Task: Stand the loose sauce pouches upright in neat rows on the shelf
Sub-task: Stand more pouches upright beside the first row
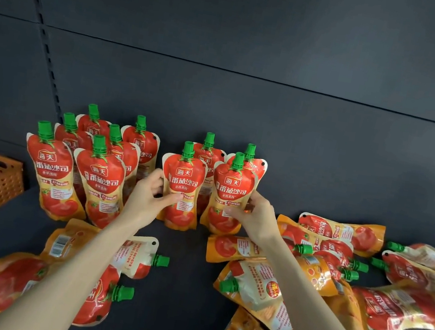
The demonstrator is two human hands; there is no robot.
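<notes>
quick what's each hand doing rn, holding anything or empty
Left hand: holding a standing pouch, thumb across its front.
Right hand: holding the neighbouring standing pouch by its side.

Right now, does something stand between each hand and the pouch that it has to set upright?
Nothing visible does. The left hand holds the left front pouch, and the right hand holds the right front pouch; both pouches are upright on the shelf.
</notes>
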